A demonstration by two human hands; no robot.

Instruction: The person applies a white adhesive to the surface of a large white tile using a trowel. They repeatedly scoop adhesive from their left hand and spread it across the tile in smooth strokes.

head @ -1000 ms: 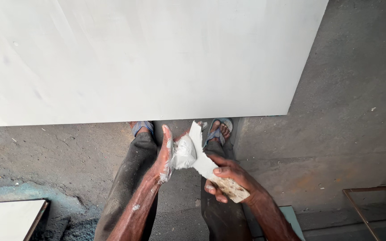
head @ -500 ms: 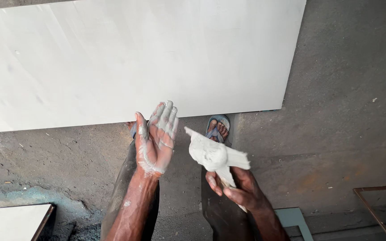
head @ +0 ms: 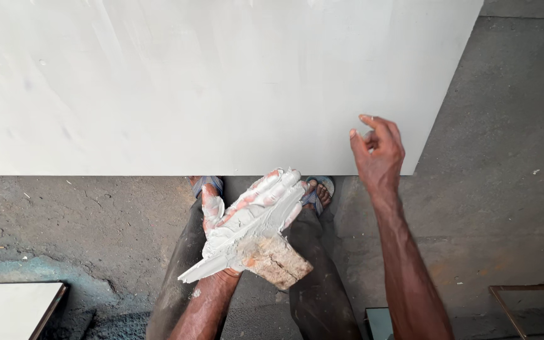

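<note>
Lower left: corner of a white-topped board point(head: 7, 310) on the concrete floor point(head: 83, 226). Centre: the left hand point(head: 247, 217) — palm up, fingers flat, coated in white putty — carries a putty-laden scraper point(head: 247, 255) with a wooden handle, below the large white panel point(head: 209, 82). Right of centre: the right hand point(head: 378, 154) — grip loosely curled, holding nothing — hovers at the panel's lower right edge.

White paste coats the left hand point(head: 247, 217) and its tan-handled scraper point(head: 247, 258), beneath them dark grey trousers point(head: 322, 283), above them a pale off-white board point(head: 209, 82).
</note>
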